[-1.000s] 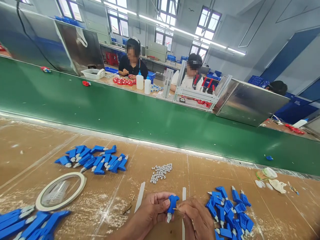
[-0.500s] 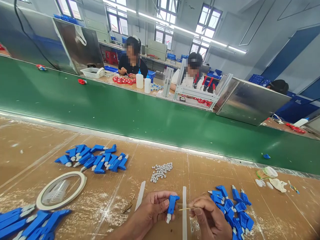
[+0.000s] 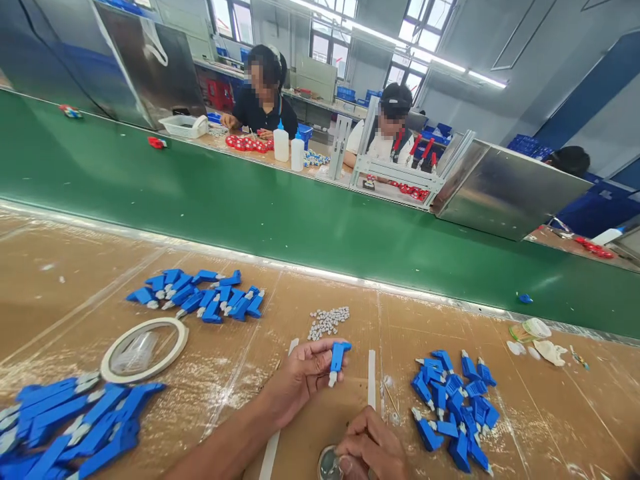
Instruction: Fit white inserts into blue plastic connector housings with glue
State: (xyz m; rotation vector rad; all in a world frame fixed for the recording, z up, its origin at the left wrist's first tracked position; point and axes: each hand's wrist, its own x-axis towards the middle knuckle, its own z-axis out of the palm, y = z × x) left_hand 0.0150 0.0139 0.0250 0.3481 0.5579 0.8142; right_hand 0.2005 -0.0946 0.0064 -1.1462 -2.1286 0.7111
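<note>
My left hand [image 3: 306, 373] pinches one small blue plastic part [image 3: 336, 360] with a white tip and holds it upright above the brown cardboard-covered bench [image 3: 240, 373]. My right hand [image 3: 373, 448] is low at the bottom edge, fingers curled over a small round shiny container [image 3: 327, 464]; whatever else it grips is hidden. A little heap of tiny white pieces [image 3: 327, 321] lies just beyond my left hand. Piles of the same blue parts lie to the right [image 3: 453, 407], at the far left [image 3: 200, 299] and at the bottom left [image 3: 65, 427].
A tape ring [image 3: 144, 349] lies on the left. White strips [image 3: 371, 380] lie between my hands. A green conveyor belt [image 3: 300, 220] runs across behind the bench; several people sit beyond it with red parts, bottles and metal housings. White scraps [image 3: 543, 347] lie far right.
My right hand drew back from the blue part, down to the round container at the bottom edge. My left hand stayed shut on the blue part. The view tilted down slightly.
</note>
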